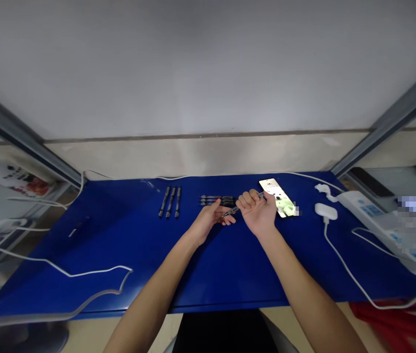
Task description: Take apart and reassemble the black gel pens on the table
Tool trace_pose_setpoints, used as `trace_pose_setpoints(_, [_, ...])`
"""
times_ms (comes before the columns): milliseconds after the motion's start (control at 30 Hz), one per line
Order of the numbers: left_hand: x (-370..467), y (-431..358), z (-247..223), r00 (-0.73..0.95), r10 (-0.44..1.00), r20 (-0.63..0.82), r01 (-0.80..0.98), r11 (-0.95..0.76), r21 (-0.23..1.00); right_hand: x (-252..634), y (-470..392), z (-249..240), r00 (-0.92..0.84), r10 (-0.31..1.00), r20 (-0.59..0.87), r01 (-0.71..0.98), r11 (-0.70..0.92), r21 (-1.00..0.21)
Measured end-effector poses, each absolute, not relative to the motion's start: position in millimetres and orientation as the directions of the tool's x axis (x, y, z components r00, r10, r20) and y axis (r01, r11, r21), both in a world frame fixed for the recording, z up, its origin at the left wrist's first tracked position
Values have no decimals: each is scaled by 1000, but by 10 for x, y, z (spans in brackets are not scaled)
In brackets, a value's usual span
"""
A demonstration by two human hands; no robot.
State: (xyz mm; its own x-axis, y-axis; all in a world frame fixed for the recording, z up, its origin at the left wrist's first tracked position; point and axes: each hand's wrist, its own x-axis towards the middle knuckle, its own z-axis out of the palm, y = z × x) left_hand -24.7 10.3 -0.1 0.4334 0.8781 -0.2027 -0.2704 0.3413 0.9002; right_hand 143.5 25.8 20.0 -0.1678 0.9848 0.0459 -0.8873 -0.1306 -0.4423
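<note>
My right hand [257, 212] is closed around a slim dark pen [232, 211], which slants down to the left out of the fist. Its pointed end reaches between the thumb and fingers of my left hand [209, 219]. The left fingers are spread apart, palm partly up; whether they touch the pen tip I cannot tell. Just beyond the left hand, several thin dark pen parts or refills [208, 197] lie side by side, their right ends joining dark barrels [228, 201]. Further left, three black pens [171, 202] lie parallel on the blue table [119, 235].
A lit phone [279, 198] lies just behind my right hand. To the right are a white earbud case [326, 211] on a cable and a white power strip [373, 215]. White cables [93, 272] cross the table's left side. A wall stands behind.
</note>
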Motion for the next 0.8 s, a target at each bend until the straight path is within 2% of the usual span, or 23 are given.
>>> trace_pose_setpoints(167, [-240, 97, 14, 416, 885, -210, -270, 340, 901, 1436, 254, 207, -162, 986, 36, -883, -129, -452])
trace_pose_setpoints(433, [-238, 94, 25, 413, 884, -219, -282, 353, 892, 1423, 246, 234, -133, 991, -26, -836, -127, -534])
trace_pose_setpoints(800, [-231, 89, 9, 414, 887, -207, -281, 341, 897, 1448, 262, 240, -128, 992, -14, -860, -118, -496])
